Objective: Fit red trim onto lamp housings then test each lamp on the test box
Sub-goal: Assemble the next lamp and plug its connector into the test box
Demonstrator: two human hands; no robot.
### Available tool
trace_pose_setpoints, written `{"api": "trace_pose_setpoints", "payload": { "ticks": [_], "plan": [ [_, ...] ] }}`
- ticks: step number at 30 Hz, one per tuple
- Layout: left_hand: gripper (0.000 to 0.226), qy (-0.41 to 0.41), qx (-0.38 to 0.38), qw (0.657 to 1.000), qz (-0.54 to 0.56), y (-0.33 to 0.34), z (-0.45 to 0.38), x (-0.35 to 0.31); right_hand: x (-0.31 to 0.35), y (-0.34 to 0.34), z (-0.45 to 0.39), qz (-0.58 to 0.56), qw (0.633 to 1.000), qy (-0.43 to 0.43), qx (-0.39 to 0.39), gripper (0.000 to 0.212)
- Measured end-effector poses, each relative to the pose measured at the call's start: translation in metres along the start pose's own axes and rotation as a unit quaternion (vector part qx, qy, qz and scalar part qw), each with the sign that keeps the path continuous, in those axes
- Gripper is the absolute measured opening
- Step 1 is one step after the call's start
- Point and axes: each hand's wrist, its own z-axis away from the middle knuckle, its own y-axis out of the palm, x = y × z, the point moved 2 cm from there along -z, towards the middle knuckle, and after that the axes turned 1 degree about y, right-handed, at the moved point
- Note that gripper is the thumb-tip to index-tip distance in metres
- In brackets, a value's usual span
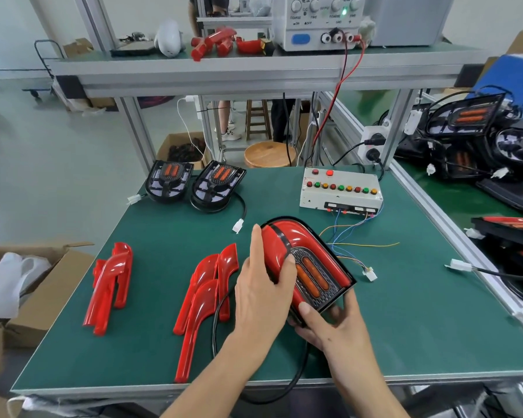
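Head view: lamp housing [311, 263] with red trim [280, 242] at lower centre, above green table [405, 312]. Left hand [261, 285] grips trim, thumb on top; right hand [323, 321] holds near end. Test box [340, 190] upper right; loose trims [206, 285] left.

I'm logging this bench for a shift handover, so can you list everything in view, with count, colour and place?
Lamp being assembled: one, black housing with red trim on it, bench centre, in both hands.
Bare lamp housings: two, black with orange lenses, far left of bench.
Loose red trim pieces: about six, in two groups, near left of bench.
Test box: one, white with red, green and yellow buttons, far right of bench.
Power supply: one, white, upper shelf.
Red parts: a pile, upper shelf.
Cardboard box: one, brown, left of bench.
More lamps: several, black, side bench on the right.
Left hand: grips the trim.
Right hand: holds the housing's near end.
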Motion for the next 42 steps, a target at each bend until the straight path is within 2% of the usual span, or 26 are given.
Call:
{"api": "trace_pose_setpoints", "payload": {
  "ticks": [3, 8, 12, 15, 20, 24, 26, 30, 31, 34, 42],
  "plan": [
    [0.073, 0.002, 0.016, 1.0, 0.011, -0.003, -0.002, 0.004, 0.0, -0.001, -0.002, -0.008, 1.0, 0.001, 0.0, 0.069],
    [0.041, 0.017, 0.036, 0.995, 0.095, -0.012, -0.007, 0.008, 0.004, 0.0, -0.004, -0.019, 0.999, -0.027, -0.001, 0.084],
    [0.046, 0.035, 0.045, 0.988, 0.145, -0.017, -0.009, 0.003, 0.004, 0.003, -0.004, -0.021, 0.999, -0.044, 0.008, 0.084],
    [0.057, 0.015, 0.068, 0.98, 0.187, -0.022, -0.014, 0.002, 0.007, 0.006, -0.004, -0.021, 0.998, -0.06, 0.015, 0.083],
    [0.064, -0.022, 0.103, 0.968, 0.228, -0.026, -0.025, 0.004, 0.01, 0.006, -0.004, -0.001, 0.996, -0.081, 0.022, 0.081],
    [0.079, -0.142, 0.078, 0.911, 0.379, -0.027, -0.035, 0.001, 0.008, 0.007, -0.002, 0.001, 0.997, -0.074, 0.019, 0.088],
    [0.065, -0.171, 0.107, 0.889, 0.411, -0.028, -0.036, -0.002, 0.008, 0.006, -0.002, -0.003, 0.997, -0.077, 0.021, 0.087],
    [0.044, -0.218, 0.178, 0.805, 0.522, -0.032, -0.035, -0.003, 0.008, 0.004, -0.003, 0.017, 0.997, -0.073, 0.036, 0.086],
    [0.039, -0.215, 0.184, 0.796, 0.535, -0.033, -0.037, -0.002, 0.008, 0.003, -0.004, 0.022, 0.996, -0.072, 0.039, 0.086],
    [0.034, -0.197, 0.193, 0.789, 0.548, -0.033, -0.037, -0.002, 0.008, 0.001, -0.005, 0.028, 0.996, -0.068, 0.051, 0.087],
    [0.039, -0.198, 0.18, 0.807, 0.527, -0.032, -0.034, -0.002, 0.003, -0.002, -0.007, 0.02, 0.997, -0.043, 0.068, 0.089]
  ]
}}
